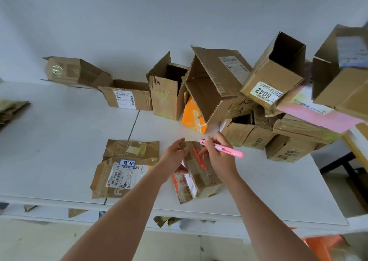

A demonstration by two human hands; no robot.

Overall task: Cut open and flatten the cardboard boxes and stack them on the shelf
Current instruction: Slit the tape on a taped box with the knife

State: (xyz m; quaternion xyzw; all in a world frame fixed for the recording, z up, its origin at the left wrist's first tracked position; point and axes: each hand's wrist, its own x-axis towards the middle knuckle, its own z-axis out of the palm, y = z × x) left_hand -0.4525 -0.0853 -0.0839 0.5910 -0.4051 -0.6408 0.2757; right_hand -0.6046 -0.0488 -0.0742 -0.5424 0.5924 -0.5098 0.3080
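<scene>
Near the front edge of the white table (59,133), between both hands, sits a small cardboard box (199,173) with red tape and a white label, still in its box shape and tilted a little. The left hand (175,155) grips its far left corner, fingers curled over the top and thumb below. The right hand (217,157) holds a pink utility knife (221,148) like a pen, its tip at the box's far top edge; whether the blade touches the cardboard is hard to tell from this angle.

Just to the left lies a flattened box (123,169) with a shipping label, flat on the table. Farther back, along the wall, stand several open boxes: a low one with a label (127,97), a tall one (167,93), and one lying on its side at far left (77,71). An orange carton (194,117) is wedged under a large tipped box (215,81). To the right rises a loose heap of boxes, one marked 6042 (274,75), with a pink sheet (318,115) among them. At the left edge, a pile of flattened cardboard (12,109) is partly in view.
</scene>
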